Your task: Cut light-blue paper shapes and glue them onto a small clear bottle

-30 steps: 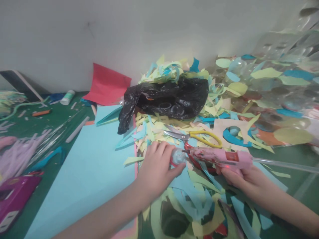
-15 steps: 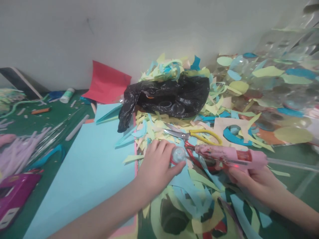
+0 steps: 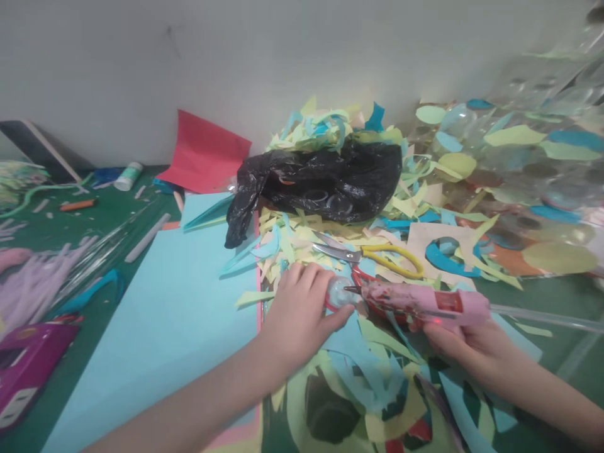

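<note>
Right hand (image 3: 465,343) gripping one pink glue gun (image 3: 419,302).

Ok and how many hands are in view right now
2. The left hand grips a small clear piece beside the blue sheet; the right hand holds the glue gun. I see no others.

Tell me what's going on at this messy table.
A person's left hand steadies a small clear plastic piece among paper scraps. The right hand holds a pink glue gun, its tip right at that piece; whether they touch is hard to tell. Yellow-handled scissors lie just beyond, with a black plastic bag behind them.
</note>
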The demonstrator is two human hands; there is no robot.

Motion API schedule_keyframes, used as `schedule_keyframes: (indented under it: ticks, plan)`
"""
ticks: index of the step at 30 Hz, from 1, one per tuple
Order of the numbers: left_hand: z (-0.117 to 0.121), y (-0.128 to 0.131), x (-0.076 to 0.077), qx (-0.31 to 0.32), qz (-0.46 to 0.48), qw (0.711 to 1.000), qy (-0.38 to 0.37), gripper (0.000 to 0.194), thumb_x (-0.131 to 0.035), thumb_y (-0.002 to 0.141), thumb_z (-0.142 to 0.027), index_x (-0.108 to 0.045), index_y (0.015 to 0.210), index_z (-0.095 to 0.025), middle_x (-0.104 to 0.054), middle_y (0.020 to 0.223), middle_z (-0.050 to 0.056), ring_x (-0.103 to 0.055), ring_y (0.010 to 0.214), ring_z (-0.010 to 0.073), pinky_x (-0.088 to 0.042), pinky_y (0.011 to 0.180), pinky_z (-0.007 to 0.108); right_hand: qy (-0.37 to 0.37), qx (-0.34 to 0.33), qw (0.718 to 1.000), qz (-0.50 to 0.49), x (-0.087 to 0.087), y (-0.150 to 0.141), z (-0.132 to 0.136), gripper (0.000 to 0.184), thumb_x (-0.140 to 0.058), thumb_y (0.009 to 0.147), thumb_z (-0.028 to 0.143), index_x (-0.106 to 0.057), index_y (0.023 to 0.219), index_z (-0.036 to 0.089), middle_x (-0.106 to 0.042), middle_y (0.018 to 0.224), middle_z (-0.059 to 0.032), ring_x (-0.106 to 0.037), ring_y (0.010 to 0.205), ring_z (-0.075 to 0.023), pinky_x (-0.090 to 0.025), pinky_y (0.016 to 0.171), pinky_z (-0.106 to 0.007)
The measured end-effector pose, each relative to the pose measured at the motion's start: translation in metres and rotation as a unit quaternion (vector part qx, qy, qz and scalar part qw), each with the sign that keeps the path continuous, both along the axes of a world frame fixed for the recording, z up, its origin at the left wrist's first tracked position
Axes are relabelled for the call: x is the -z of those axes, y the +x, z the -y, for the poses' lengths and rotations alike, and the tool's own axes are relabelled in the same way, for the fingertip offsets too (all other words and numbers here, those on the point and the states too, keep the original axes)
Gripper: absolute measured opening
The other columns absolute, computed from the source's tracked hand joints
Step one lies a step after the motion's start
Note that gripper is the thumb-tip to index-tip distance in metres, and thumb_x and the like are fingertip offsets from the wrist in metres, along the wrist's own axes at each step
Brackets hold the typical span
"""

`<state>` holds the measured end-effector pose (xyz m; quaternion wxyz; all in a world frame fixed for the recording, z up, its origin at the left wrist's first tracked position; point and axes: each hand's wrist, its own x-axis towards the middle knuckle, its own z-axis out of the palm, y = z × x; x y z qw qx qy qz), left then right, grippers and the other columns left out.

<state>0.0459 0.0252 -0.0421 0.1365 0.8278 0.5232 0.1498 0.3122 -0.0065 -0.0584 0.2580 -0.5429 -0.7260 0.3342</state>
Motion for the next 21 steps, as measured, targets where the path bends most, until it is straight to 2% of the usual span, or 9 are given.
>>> schedule_keyframes:
  ticks: [6,10,14,21]
  plan:
    - [0.0,-0.0007,0.0017,0.003,0.007,1.0,0.002,0.034,-0.056,0.088,-0.05,-0.058,0.106,-0.022,-0.06,0.106,0.005,-0.047,0.102,0.0269,-0.04,0.085,0.042,-0.001,0.003,1.0,0.01,-0.0002,-0.0009,0.0019,0.044,-0.048,0.085,0.059,-0.075,0.079,0.025,-0.076,0.083,-0.0076,-0.072,0.078,-0.0285,-0.059,0.079,-0.04]
    - [0.0003,-0.0006,0.0012,0.003,0.003,1.0,0.002,0.033,-0.056,0.087,-0.049,-0.058,0.106,-0.022,-0.061,0.105,0.006,-0.048,0.101,0.0267,-0.041,0.085,0.041,-0.018,-0.005,0.999,0.027,-0.0009,-0.0007,0.0014,0.047,-0.046,0.085,0.06,-0.077,0.092,0.025,-0.076,0.087,-0.0073,-0.071,0.08,-0.0292,-0.059,0.079,-0.04]
    - [0.0003,-0.0001,0.0,0.004,-0.002,1.0,-0.003,0.034,-0.055,0.088,-0.05,-0.058,0.107,-0.021,-0.06,0.106,0.006,-0.047,0.1,0.0262,-0.041,0.085,0.041,-0.039,-0.01,0.999,0.03,-0.0034,-0.002,0.0018,0.048,-0.046,0.086,0.06,-0.076,0.097,0.024,-0.076,0.091,-0.007,-0.071,0.084,-0.0295,-0.06,0.075,-0.039]
    - [0.0001,-0.0006,0.0003,0.005,-0.001,1.0,0.003,0.034,-0.054,0.089,-0.051,-0.058,0.105,-0.021,-0.06,0.105,0.006,-0.046,0.101,0.0261,-0.04,0.085,0.041,-0.043,-0.003,0.998,0.037,-0.0053,-0.0031,0.0019,0.048,-0.046,0.085,0.061,-0.076,0.089,0.024,-0.076,0.084,-0.0057,-0.07,0.075,-0.0287,-0.06,0.069,-0.039]
